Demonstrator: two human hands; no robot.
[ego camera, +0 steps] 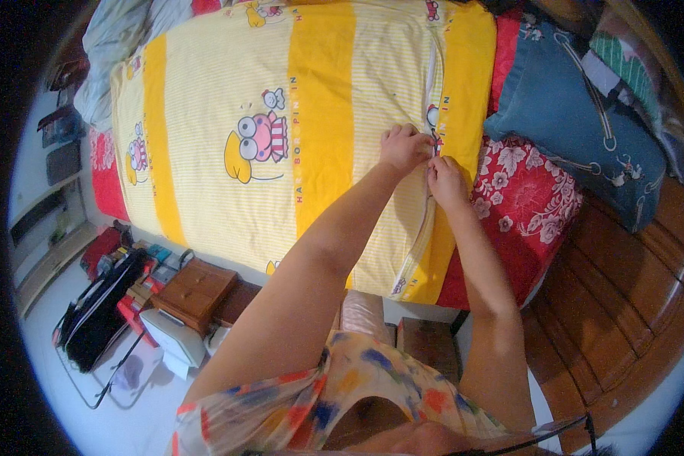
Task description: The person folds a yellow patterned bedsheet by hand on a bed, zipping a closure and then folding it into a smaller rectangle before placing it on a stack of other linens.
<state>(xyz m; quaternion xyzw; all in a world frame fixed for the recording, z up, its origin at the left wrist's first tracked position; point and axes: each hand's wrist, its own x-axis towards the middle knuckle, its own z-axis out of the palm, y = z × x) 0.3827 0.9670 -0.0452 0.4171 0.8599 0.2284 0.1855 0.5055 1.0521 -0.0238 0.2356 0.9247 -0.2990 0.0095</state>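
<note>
A yellow striped duvet cover [222, 85] printed with cartoon frogs lies spread over the bed. Along its right part runs an opening with a pale zipper edge [431, 68], next to a solid yellow band. My left hand [404, 148] pinches this edge near its middle, fingertips pointing right. Just below and to the right, my right hand [449, 181] grips the same edge with thumb and fingers. The fingertips of both hands almost meet, and they hide the bit of zipper between them. Whether a zipper pull is held there is too small to tell.
Red floral bedding [518, 194] shows under the cover. On the right lie a blue fabric piece with printed figures [581, 119] and the brown wooden bed end [615, 296]. At lower left stand a small wooden drawer box [196, 285] and a black folding cart [100, 319].
</note>
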